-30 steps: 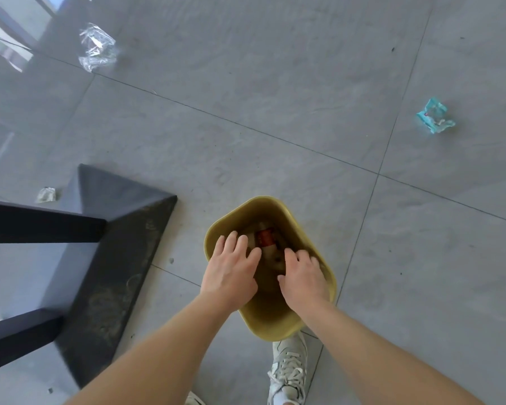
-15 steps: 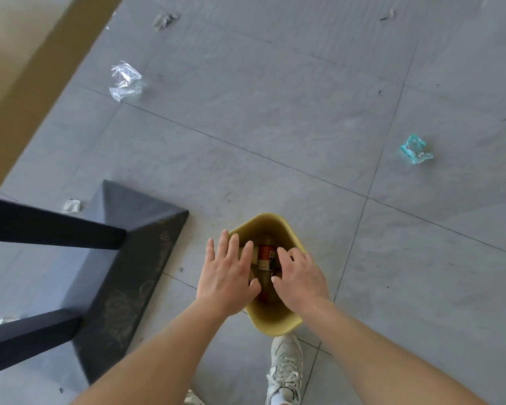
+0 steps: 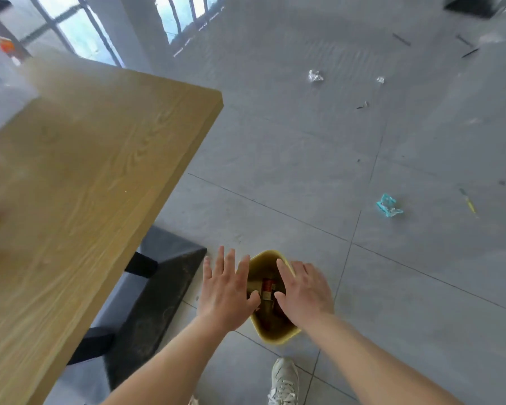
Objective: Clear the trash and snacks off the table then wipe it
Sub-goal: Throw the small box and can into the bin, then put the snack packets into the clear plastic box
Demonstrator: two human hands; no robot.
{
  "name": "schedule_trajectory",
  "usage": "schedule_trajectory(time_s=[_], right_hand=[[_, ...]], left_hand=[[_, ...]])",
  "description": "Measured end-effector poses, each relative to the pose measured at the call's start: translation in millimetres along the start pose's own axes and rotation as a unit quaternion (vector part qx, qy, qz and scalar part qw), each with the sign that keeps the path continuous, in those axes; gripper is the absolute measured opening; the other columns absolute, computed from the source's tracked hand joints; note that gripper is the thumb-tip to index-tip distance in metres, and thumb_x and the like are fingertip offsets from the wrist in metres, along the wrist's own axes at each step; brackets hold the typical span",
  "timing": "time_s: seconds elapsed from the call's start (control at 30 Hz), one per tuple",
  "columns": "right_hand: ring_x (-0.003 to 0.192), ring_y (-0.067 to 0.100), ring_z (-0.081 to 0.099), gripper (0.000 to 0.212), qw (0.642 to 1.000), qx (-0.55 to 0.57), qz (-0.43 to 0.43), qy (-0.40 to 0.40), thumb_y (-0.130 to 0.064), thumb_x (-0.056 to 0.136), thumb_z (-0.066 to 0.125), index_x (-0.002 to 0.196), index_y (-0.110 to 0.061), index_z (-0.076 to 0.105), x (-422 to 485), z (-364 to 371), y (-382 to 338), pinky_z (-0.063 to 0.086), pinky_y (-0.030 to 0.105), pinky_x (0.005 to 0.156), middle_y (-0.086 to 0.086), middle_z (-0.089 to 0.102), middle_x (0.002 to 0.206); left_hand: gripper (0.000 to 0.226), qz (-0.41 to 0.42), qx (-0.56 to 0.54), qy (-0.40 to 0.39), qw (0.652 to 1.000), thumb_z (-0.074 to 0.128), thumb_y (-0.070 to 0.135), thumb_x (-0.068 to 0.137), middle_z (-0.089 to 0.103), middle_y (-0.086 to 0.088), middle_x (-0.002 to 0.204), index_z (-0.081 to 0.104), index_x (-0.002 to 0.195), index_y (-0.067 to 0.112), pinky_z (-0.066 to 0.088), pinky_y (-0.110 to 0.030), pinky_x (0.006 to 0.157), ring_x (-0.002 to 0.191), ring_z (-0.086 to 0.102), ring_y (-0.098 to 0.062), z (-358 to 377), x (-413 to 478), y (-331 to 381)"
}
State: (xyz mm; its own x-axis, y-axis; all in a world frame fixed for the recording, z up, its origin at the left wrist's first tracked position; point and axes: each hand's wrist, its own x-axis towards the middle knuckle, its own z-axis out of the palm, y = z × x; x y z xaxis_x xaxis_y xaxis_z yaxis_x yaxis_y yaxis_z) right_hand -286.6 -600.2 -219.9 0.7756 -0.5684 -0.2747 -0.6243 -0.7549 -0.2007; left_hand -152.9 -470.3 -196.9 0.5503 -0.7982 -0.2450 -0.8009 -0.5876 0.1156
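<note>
Grey tile floor [image 3: 304, 159] open at right. Table [image 3: 85, 185] edge upper left. Bin [image 3: 275, 336] bottom centre w/ wrappers [image 3: 268, 287]. Left hand [image 3: 227, 290], right hand [image 3: 306, 290] spread flat above, empty.

At the left of the frame, the table [image 3: 105, 147] top looks like pale wood with visible grain and a matt finish. Its dark base [image 3: 155, 290] appears dull and scuffed. The floor [image 3: 289, 147] is smooth grey tile. The yellow bin [image 3: 278, 336], bottom centre, looks like smooth plastic.
</note>
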Motion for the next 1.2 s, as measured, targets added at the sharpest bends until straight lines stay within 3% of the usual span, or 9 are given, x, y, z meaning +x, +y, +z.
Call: schedule_trajectory(time_s=[0.23, 0.5, 0.83, 1.0, 1.2], right_hand=[[0.141, 0.030, 0.030, 0.069, 0.999, -0.004, -0.037, 0.037, -0.052, 0.091, 0.051, 0.149, -0.028, 0.022, -31, -99, -29, 0.022, 0.049, 0.119, 0.007, 0.034, 0.153], [0.137, 0.029, 0.035, 0.077, 0.993, -0.017, -0.092, 0.075, -0.055, 0.087, 0.054, 0.151, -0.027, 0.022, -33, -179, -79, 0.028, 0.045, 0.115, 0.007, 0.037, 0.152], [0.135, 0.028, 0.039, 0.075, 0.969, -0.033, -0.215, 0.120, -0.055, 0.087, 0.056, 0.149, -0.025, 0.026, -19, -244, -180, 0.036, 0.044, 0.109, 0.009, 0.040, 0.150], [0.139, 0.027, 0.032, 0.073, 0.957, -0.020, -0.258, 0.128, -0.052, 0.091, 0.056, 0.151, -0.024, 0.025, -11, -265, -253, 0.031, 0.042, 0.115, 0.008, 0.035, 0.153], [0.138, 0.025, 0.032, 0.071, 0.950, -0.009, -0.282, 0.134, -0.051, 0.092, 0.055, 0.151, -0.024, 0.027, 7, -274, -337, 0.033, 0.041, 0.113, 0.005, 0.037, 0.151]], left_hand=[[0.080, -0.006, 0.021, 0.075, 0.997, 0.034, 0.070, 0.084, 0.018, -0.013, 0.158, 0.014, 0.149, 0.027, 0.008, -0.061, 0.118, 0.148, -0.001, -0.036, -101, -44, -1], [0.081, -0.092, 0.021, 0.126, 0.988, 0.039, 0.064, 0.086, 0.013, -0.012, 0.159, 0.014, 0.152, 0.025, 0.005, -0.059, 0.118, 0.148, -0.005, -0.036, -195, -101, -43], [0.081, -0.194, 0.006, 0.191, 0.962, 0.041, 0.066, 0.085, 0.016, -0.012, 0.158, 0.015, 0.150, 0.026, 0.012, -0.062, 0.117, 0.148, 0.001, -0.036, -241, -163, -113], [0.085, -0.239, 0.004, 0.213, 0.947, 0.035, 0.068, 0.081, 0.012, -0.012, 0.159, 0.012, 0.151, 0.026, 0.007, -0.060, 0.118, 0.148, -0.002, -0.035, -260, -185, -163], [0.082, -0.263, -0.016, 0.255, 0.930, 0.044, 0.063, 0.079, 0.024, -0.012, 0.155, 0.026, 0.149, 0.023, 0.010, -0.056, 0.117, 0.147, 0.008, -0.036, -283, -200, -229]])
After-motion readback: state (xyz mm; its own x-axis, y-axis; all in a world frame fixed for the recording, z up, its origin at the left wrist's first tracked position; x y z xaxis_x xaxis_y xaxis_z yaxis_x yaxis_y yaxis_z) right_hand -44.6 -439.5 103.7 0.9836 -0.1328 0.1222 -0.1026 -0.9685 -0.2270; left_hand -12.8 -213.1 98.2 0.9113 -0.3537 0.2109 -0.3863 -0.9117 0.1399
